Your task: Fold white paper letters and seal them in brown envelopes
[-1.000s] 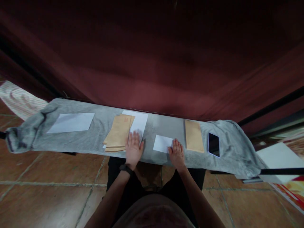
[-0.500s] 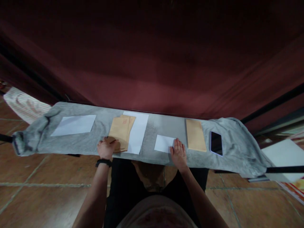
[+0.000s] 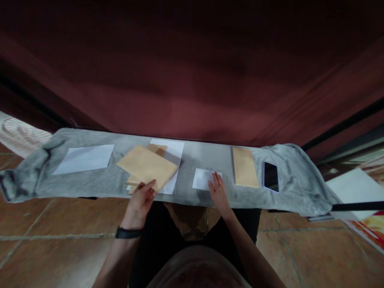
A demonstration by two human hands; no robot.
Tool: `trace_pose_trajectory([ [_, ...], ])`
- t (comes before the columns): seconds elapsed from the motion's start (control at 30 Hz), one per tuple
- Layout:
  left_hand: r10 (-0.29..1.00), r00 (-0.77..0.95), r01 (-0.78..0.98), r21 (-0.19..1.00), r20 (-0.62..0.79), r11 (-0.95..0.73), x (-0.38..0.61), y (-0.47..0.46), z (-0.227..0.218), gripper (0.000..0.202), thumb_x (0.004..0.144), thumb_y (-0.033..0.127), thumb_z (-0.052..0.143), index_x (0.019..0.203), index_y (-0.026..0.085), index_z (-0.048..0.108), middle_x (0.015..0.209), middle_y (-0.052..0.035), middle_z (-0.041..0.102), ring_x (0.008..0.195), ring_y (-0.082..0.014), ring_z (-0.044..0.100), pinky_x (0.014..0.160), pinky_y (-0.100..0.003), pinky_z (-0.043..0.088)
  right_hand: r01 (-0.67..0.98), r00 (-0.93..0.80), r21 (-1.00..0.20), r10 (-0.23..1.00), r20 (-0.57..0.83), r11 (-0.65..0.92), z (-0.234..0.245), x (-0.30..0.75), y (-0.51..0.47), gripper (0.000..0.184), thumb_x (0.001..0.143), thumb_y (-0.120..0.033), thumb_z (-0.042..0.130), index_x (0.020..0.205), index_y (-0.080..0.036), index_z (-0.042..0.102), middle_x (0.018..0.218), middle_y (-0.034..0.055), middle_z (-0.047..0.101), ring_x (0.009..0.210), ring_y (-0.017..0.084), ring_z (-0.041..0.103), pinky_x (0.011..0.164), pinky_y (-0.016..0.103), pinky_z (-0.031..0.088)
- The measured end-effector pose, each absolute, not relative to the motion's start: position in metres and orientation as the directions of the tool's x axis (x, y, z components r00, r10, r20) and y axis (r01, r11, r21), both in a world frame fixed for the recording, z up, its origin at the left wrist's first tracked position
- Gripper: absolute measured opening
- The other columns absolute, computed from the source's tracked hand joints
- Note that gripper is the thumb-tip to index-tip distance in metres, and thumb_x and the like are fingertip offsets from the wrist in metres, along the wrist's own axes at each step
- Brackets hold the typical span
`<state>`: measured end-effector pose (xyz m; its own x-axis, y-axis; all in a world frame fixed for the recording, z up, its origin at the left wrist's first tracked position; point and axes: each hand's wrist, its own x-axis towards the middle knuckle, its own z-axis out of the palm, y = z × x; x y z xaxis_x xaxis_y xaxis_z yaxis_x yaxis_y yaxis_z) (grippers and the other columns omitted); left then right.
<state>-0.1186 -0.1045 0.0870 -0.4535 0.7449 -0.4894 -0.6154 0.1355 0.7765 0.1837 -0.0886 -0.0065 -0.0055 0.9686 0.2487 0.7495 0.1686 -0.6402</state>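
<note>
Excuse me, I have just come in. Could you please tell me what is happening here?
A person's left hand holds a brown envelope at an angle over other brown envelopes, which lie partly on a larger white sheet. The right hand has its fingers over a small white sheet. Farther right, another envelope and a phone lie on the grey cloth.
</note>
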Motion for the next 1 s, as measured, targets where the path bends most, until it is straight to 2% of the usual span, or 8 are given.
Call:
trace_pose_trajectory([
  [0.13, 0.849, -0.291, -0.643, 0.747, -0.441, 0.168, -0.015, -0.113, 0.061, 0.029, 0.063, 0.017, 0.084, 0.083, 0.02, 0.064, 0.09, -0.0003, 0.077, 0.086, -0.0175, 0.074, 0.074, -0.029, 0.06, 0.239, -0.116, -0.971, 0.993, -0.03, -0.002, 0.012, 0.149, -0.096, 0.05, 0.103, -0.051, 0.035, 0.137, -0.023, 0.059, 0.131, 0.0105, 0.068, 0.119, 0.024, 0.065, 0.099, 0.04, 0.055],
  [0.3, 0.871, -0.224, -0.596, 0.768, -0.437, 0.233, 0.035, -0.125, 0.027, 0.03, 0.066, 0.033, 0.085, 0.084, 0.022, 0.063, 0.097, -0.0012, 0.078, 0.096, -0.0212, 0.074, 0.084, -0.036, 0.06, -0.006, -0.033, -0.981, 0.981, -0.192, -0.192, 0.017, 0.15, -0.105, 0.029, 0.093, -0.044, 0.051, 0.104, -0.024, 0.07, 0.097, 0.0048, 0.075, 0.088, 0.022, 0.07, 0.078, 0.034, 0.058],
  [0.43, 0.88, -0.146, -0.486, 0.808, -0.451, 0.334, 0.026, -0.126, 0.016, 0.025, 0.079, 0.043, 0.074, 0.091, 0.024, 0.064, 0.107, -0.0044, 0.077, 0.106, -0.0231, 0.072, 0.09, -0.041, 0.06, -0.156, -0.135, -0.941, 0.951, -0.279, -0.299, 0.021, 0.168, -0.108, 0.017, 0.084, -0.033, 0.057, 0.094, -0.026, 0.069, 0.088, 0.0007, 0.073, 0.079, 0.021, 0.069, 0.069, 0.032, 0.058],
  [0.63, 0.872, -0.016, -0.452, 0.782, -0.489, 0.43, 0.03, -0.143, 0.022, 0.026, 0.083, 0.048, 0.07, 0.093, 0.024, 0.065, 0.1, -0.0068, 0.078, 0.096, -0.0239, 0.075, 0.088, -0.043, 0.061, -0.12, -0.065, -0.943, 0.95, -0.305, -0.311, 0.021, 0.176, -0.093, 0.02, 0.075, -0.039, 0.062, 0.085, -0.022, 0.065, 0.079, -0.0007, 0.068, 0.073, 0.019, 0.063, 0.069, 0.03, 0.053],
  [0.73, 0.862, 0.151, -0.216, 0.835, -0.483, 0.506, 0.035, -0.157, 0.035, 0.036, 0.085, 0.058, 0.066, 0.084, 0.022, 0.068, 0.08, -0.0078, 0.076, 0.077, -0.0243, 0.074, 0.076, -0.042, 0.062, 0.078, 0.008, -0.981, 0.984, -0.179, -0.179, 0.018, 0.183, -0.086, 0.016, 0.078, -0.037, 0.056, 0.08, -0.023, 0.062, 0.073, -0.0025, 0.063, 0.072, 0.017, 0.058, 0.07, 0.028, 0.049],
  [0.83, 0.972, 0.156, 0.288, 0.95, -0.173, 0.123, 0.029, -0.152, 0.055, 0.032, 0.082, 0.05, 0.071, 0.099, 0.023, 0.072, 0.105, -0.0112, 0.076, 0.103, -0.0289, 0.072, 0.095, -0.047, 0.056, 0.202, 0.028, -0.975, 0.996, -0.084, -0.088, 0.018, 0.192, -0.085, 0.013, 0.083, -0.033, 0.051, 0.079, -0.024, 0.058, 0.073, -0.0032, 0.059, 0.071, 0.016, 0.055, 0.07, 0.027, 0.047],
  [0.9, 0.975, 0.206, 0.62, 0.761, 0.078, -0.192, 0.018, -0.135, 0.066, 0.063, 0.076, 0.041, 0.079, 0.134, 0.027, 0.061, 0.15, -0.0137, 0.054, 0.142, -0.0361, 0.046, 0.119, -0.058, 0.032, 0.198, -0.018, -0.979, 0.998, -0.056, -0.051, 0.021, 0.197, -0.087, 0.013, 0.085, -0.032, 0.049, 0.083, -0.024, 0.058, 0.076, -0.0026, 0.06, 0.074, 0.016, 0.056, 0.071, 0.026, 0.048],
  [1.0, 0.918, 0.366, 0.829, 0.396, 0.151, -0.395, -0.003, -0.103, 0.067, 0.107, 0.066, 0.042, 0.086, 0.157, 0.026, 0.034, 0.169, -0.017, 0.016, 0.155, -0.0424, 0.013, 0.122, -0.069, 0.006, 0.175, -0.082, -0.984, 0.996, -0.036, -0.021, 0.027, 0.2, -0.09, 0.013, 0.087, -0.031, 0.048, 0.088, -0.024, 0.059, 0.079, -0.0018, 0.062, 0.078, 0.017, 0.058, 0.073, 0.027, 0.05],
])
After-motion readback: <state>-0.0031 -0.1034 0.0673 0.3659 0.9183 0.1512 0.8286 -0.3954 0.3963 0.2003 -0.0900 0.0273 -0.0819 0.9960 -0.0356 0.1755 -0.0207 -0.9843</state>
